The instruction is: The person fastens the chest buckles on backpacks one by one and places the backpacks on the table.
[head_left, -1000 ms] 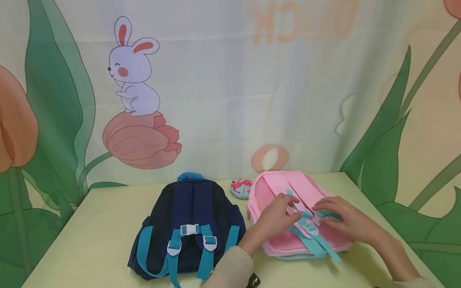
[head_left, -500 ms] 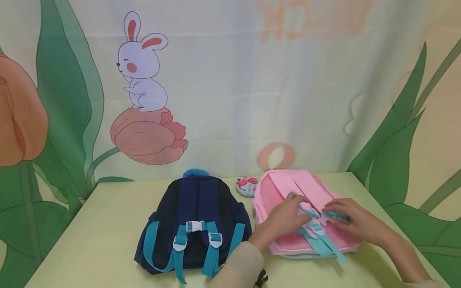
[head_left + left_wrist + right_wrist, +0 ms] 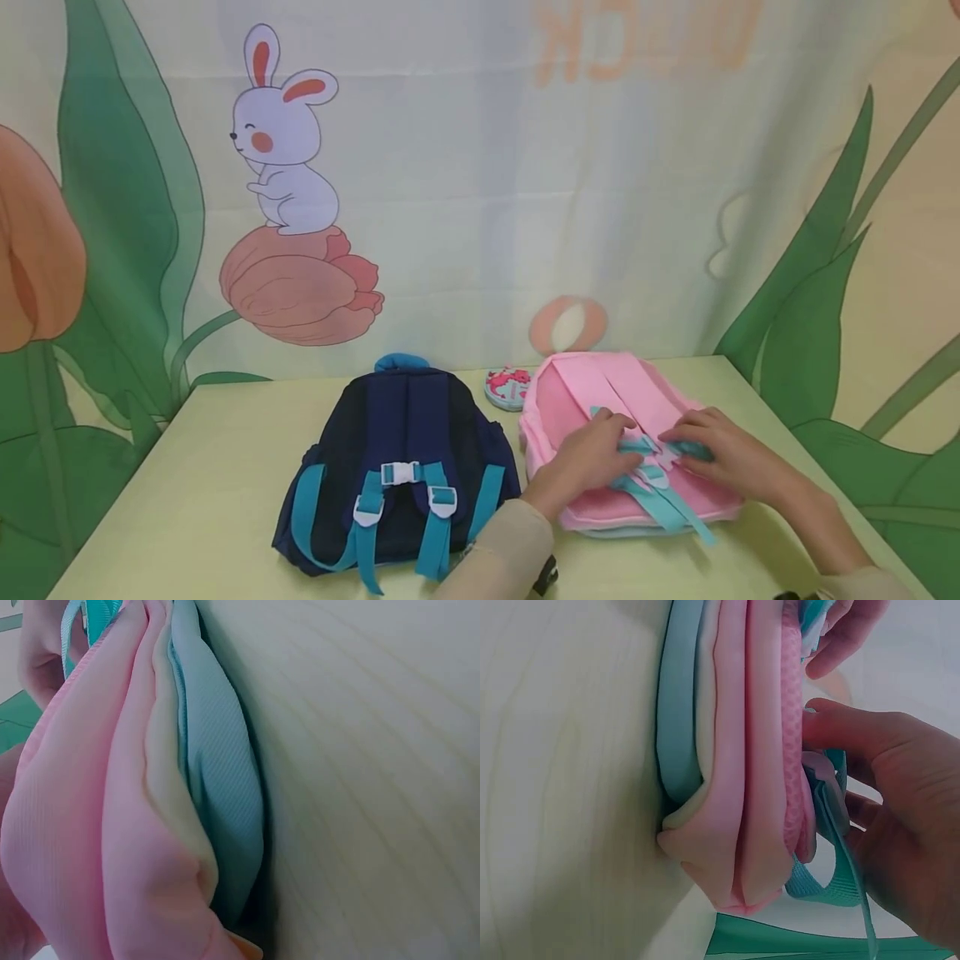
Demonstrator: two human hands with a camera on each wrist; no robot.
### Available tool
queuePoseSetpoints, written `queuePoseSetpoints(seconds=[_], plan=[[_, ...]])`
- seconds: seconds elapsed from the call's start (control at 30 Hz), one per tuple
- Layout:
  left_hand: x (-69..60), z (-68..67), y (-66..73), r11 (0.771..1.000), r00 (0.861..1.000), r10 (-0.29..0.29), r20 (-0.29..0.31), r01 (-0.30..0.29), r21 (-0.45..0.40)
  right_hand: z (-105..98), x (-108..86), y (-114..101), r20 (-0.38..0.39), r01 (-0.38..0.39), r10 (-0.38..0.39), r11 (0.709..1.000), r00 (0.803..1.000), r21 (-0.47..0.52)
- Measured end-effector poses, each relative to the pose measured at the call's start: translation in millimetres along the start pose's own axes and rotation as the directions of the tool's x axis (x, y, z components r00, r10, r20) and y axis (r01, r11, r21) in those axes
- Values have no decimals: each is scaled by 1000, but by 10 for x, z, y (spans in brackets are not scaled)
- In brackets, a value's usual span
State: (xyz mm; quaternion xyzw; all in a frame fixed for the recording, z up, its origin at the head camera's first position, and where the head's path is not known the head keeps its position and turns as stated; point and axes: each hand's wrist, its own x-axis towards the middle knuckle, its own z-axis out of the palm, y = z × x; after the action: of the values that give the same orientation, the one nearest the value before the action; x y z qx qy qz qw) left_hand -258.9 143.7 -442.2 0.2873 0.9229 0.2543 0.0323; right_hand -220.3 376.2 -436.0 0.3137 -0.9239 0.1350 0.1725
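Note:
A pink backpack (image 3: 543, 417) lies on its front at the right of the table, straps up, its pink and light blue side layers (image 3: 217, 750) showing in the left wrist view. Across its shoulder straps runs a teal chest strap (image 3: 637, 445) with a pale pink buckle (image 3: 665, 457). My left hand (image 3: 588, 458) holds the strap left of the buckle, thumb and fingers bent about it. My right hand (image 3: 723, 457) pinches the strap's right part. The fingertips stand close to the buckle on either side. Whether the buckle's halves are joined is too small to tell.
A navy backpack (image 3: 386, 417) with teal straps and a fastened white buckle (image 3: 401, 473) lies left of the pink one. Behind, between them, sits a small round pouch (image 3: 506, 388) with a red pattern. A printed curtain (image 3: 450, 208) hangs along the table's (image 3: 187, 483) back edge.
My left hand's fingers have come down and in toward the buckle. The right hand keeps its hold. Both backpacks stay in place; the head view has shifted slightly.

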Motion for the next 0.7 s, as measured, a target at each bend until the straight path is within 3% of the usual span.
queuePoseSetpoints(seconds=[0.23, 0.5, 0.7], plan=[[27, 22, 63, 998, 999, -41, 18, 40, 38, -15, 36, -19, 68, -56, 57, 998, 996, -22], [125, 133, 85, 995, 997, -79, -22, 80, 64, -6, 43, -21, 77, -53, 54, 998, 996, -15], [163, 177, 105, 995, 997, -73, -37, 75, 69, -10, 28, -10, 86, -64, 66, 998, 994, -20]])
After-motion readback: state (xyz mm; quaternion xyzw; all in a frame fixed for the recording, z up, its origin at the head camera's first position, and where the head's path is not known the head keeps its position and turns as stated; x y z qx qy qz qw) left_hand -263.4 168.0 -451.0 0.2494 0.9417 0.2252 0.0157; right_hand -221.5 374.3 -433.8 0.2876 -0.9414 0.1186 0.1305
